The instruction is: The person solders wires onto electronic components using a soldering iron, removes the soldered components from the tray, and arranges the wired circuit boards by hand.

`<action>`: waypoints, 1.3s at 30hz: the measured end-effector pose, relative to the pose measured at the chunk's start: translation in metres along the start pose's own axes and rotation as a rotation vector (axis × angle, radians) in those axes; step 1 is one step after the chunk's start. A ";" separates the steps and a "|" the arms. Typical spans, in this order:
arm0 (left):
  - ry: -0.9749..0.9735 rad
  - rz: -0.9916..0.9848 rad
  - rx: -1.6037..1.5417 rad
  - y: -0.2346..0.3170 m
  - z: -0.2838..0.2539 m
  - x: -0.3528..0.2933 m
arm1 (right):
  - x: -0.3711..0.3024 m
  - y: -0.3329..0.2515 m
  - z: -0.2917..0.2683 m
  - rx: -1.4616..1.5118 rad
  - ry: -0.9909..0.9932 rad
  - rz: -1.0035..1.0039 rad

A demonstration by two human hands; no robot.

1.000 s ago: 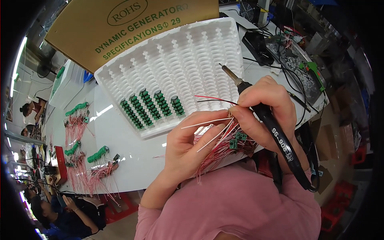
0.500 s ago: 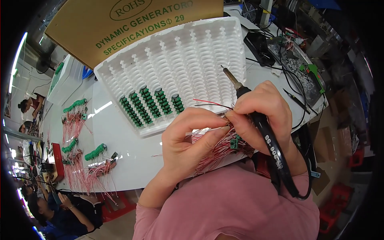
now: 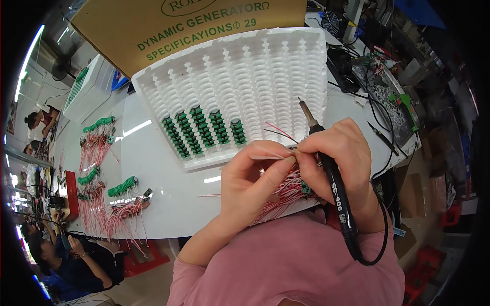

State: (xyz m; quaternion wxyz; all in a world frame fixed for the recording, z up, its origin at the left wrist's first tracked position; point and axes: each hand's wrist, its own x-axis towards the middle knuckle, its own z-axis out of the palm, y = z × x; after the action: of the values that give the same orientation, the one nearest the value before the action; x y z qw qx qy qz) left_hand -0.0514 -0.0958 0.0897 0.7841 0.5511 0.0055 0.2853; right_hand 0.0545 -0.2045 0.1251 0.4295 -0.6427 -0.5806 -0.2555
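Note:
My left hand (image 3: pixel 255 178) is closed in a pinch, with pale thin wires (image 3: pixel 266 157) between thumb and forefinger. Its fingertips meet those of my right hand (image 3: pixel 341 155), which grips a black soldering iron (image 3: pixel 339 199) tilted up, its metal tip pointing away over the foam tray. A red and a black wire (image 3: pixel 280 133) stick out from the right thumb and forefinger. What lies where the fingertips touch is hidden. Below my hands, at the table edge, lies a bundle of red and white wires (image 3: pixel 286 191) with a small green circuit board (image 3: pixel 305 187).
A white foam tray (image 3: pixel 255 66) holds rows of green-and-black round parts (image 3: pixel 200 125). Behind it stands a cardboard box (image 3: pixel 117 35). Wired green parts (image 3: pixel 122 187) lie to the left; a black pen-like tool (image 3: pixel 383 137) and a green glue gun (image 3: pixel 403 109) to the right. Co-workers sit at far left.
The view has shifted, so the tray and table sit a little lower and further right. My hands stay pinched together; pale wires now show more plainly in the left fingers.

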 end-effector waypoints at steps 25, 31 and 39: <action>-0.205 -0.394 0.241 0.024 -0.017 -0.016 | 0.005 -0.001 -0.004 0.162 -0.390 0.145; -0.167 -0.497 0.140 0.017 -0.018 -0.014 | -0.002 0.000 -0.002 0.186 -0.390 0.193; -0.119 -0.501 0.146 0.017 -0.021 -0.014 | 0.000 0.002 0.000 0.197 -0.418 0.195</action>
State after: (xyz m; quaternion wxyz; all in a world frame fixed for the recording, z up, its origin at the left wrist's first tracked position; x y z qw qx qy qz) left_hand -0.0777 -0.0799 0.0920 0.7873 0.6035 0.1163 0.0483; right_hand 0.0563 -0.2045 0.1250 0.3833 -0.6896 -0.6143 -0.0169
